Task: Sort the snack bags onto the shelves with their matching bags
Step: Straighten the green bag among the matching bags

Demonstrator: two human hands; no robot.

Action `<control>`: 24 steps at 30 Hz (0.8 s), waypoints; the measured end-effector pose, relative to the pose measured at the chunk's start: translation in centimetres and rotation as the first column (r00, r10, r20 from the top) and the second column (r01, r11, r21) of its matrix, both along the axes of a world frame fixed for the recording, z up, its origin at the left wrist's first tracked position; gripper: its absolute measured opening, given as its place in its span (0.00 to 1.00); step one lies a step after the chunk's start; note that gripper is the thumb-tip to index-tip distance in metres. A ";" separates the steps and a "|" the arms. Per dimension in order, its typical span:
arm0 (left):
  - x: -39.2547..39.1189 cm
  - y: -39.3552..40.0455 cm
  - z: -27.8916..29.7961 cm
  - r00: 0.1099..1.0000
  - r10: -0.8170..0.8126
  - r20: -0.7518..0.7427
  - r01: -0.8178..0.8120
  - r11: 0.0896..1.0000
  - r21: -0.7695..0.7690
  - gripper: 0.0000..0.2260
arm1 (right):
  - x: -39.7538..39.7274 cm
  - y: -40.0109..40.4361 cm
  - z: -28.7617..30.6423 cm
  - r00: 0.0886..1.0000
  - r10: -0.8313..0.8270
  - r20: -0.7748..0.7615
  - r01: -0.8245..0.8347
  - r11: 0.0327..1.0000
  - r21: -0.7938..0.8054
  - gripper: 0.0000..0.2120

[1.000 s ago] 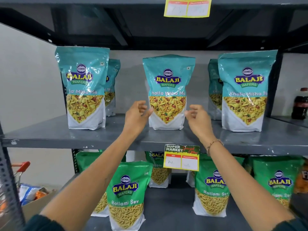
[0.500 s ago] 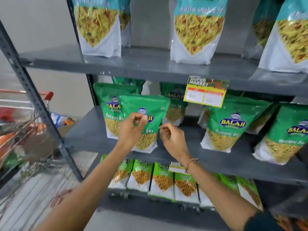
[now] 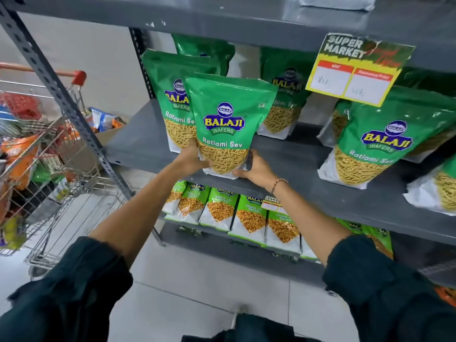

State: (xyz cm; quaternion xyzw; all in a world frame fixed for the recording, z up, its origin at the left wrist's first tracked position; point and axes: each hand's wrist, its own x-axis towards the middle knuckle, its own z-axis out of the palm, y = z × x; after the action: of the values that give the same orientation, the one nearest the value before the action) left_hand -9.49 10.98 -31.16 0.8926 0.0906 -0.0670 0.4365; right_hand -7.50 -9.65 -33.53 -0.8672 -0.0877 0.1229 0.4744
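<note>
The left hand (image 3: 191, 160) is closed around the lower left corner of a green plastic snack bag printed "Balaji Wafers Ratlami Sev" (image 3: 225, 124), and the right hand (image 3: 256, 169) is closed around its lower right corner, with a thin bracelet (image 3: 278, 183) seen at the wrist. The bag is held upright at the front edge of the grey metal middle shelf (image 3: 308, 169), near its left end; whether its white bottom touches the shelf cannot be told. Just behind it, partly covered, a second green Ratlami Sev bag (image 3: 164, 95) is standing, and more bags of the same kind (image 3: 370, 149) are placed further right on the same shelf. A yellow price label (image 3: 355, 72) is hung from the front edge of the shelf above. On the lower shelf a row of smaller light-green bags (image 3: 237, 213) is arranged. To the left of the rack a wire shopping cart with a red handle (image 3: 49, 149) is seen, filled with mixed packets.
</note>
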 end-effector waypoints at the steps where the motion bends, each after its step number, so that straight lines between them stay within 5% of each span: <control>1: 0.1 0.0 -0.1 1.000 0.005 0.007 -0.005 1.000 0.001 0.35 | 0.2 0.1 -0.3 0.999 -0.026 0.023 0.025 1.000 0.011 0.33; 9: 0.6 -3.7 0.1 0.985 -0.039 0.166 0.032 0.998 0.044 0.41 | 0.2 -3.4 -0.3 0.986 -0.154 0.070 0.145 0.982 0.118 0.26; 16: 3.6 -9.8 0.4 0.983 -0.060 0.171 0.064 0.998 -0.018 0.32 | 1.4 -9.0 0.5 0.956 -0.283 0.082 0.264 0.947 0.185 0.25; 24: 5.6 -11.4 0.1 0.984 -0.085 0.156 0.090 0.996 -0.024 0.31 | 2.5 -10.5 -0.5 0.943 -0.325 0.066 0.308 0.933 0.184 0.25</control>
State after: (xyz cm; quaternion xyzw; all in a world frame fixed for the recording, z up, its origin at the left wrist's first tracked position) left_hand -3.89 -0.44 -31.07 0.8914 0.0162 -0.0181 0.4526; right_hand -4.96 -20.12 -34.04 -0.8308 0.0205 -0.0047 0.5561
